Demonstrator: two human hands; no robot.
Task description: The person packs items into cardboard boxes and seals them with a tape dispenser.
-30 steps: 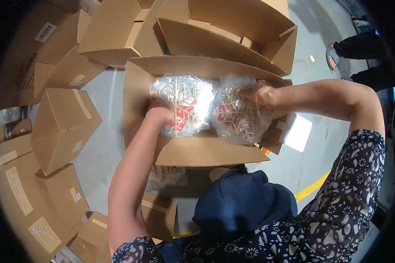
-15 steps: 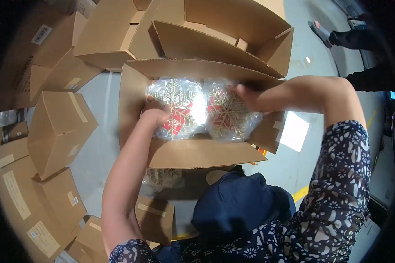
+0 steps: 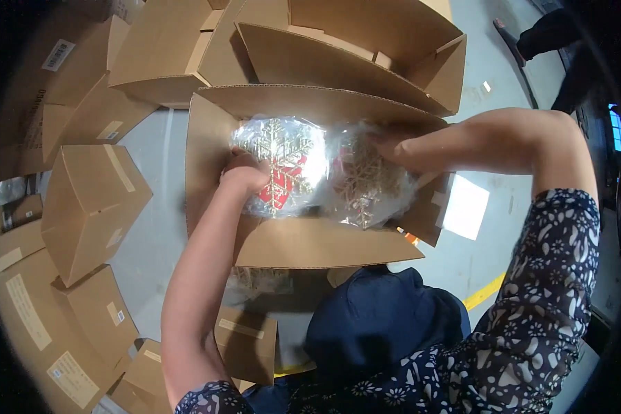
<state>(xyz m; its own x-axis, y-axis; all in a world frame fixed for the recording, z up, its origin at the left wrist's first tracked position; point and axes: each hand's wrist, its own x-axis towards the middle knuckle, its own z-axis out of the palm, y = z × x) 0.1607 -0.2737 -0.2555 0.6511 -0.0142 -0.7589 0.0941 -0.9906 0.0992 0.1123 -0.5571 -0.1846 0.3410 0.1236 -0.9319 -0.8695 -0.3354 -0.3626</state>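
Observation:
Two glittery gold snowflake decorations in clear plastic bags lie side by side in an open cardboard box (image 3: pixel 324 241). My left hand (image 3: pixel 247 172) is at the outer edge of the left bagged snowflake (image 3: pixel 277 162), thumb over the plastic and fingers curled down by the box wall. Red shows under the gold there. At the right bagged snowflake (image 3: pixel 362 183), my right hand (image 3: pixel 397 150) grips the upper right side; its fingertips are partly hidden and blurred. This bag sits tilted, its lower end near the box's front wall.
Open cardboard boxes (image 3: pixel 352 62) stand just beyond. More cartons (image 3: pixel 93 207) crowd the left side. Another bagged snowflake (image 3: pixel 255 281) shows below the box's near wall. A white sheet (image 3: pixel 466 207) lies on the floor at right. Another person's leg (image 3: pixel 548 34) is at the far right.
The right bagged snowflake has shifted slightly right and toward me and has turned, with my right hand on it. My left hand and the left bag stay nearly in place.

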